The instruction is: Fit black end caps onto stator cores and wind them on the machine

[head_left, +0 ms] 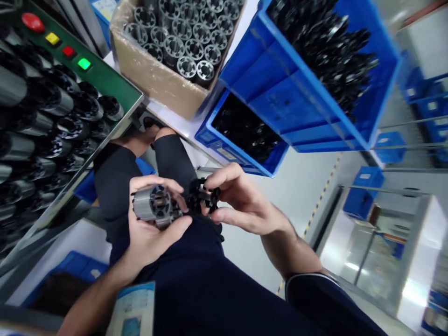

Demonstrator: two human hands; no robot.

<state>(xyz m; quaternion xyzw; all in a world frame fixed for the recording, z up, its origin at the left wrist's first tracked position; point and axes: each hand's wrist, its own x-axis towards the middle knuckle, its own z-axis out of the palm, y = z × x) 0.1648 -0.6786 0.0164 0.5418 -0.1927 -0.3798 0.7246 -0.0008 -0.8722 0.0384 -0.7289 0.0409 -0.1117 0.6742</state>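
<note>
My left hand [149, 245] is closed around a grey metal stator core [144, 204], a slotted hollow cylinder tilted with one open end toward the right. A second slotted piece seems to sit at its lower right, partly covered by my thumb. Close by on the right, my right hand [248, 207] pinches a black plastic slotted part [210, 198] between thumb and fingers. More black plastic shows beside it toward my left fingertips; whether it is one piece or several I cannot tell. Both hands are above my lap.
A cardboard box [157, 81] of upright stator cores stands ahead. To its right are a large blue crate [280, 79] and a smaller blue crate [227, 156], both holding black parts. At left, many cores with black ends lie beside a green panel [115, 86] with lit buttons.
</note>
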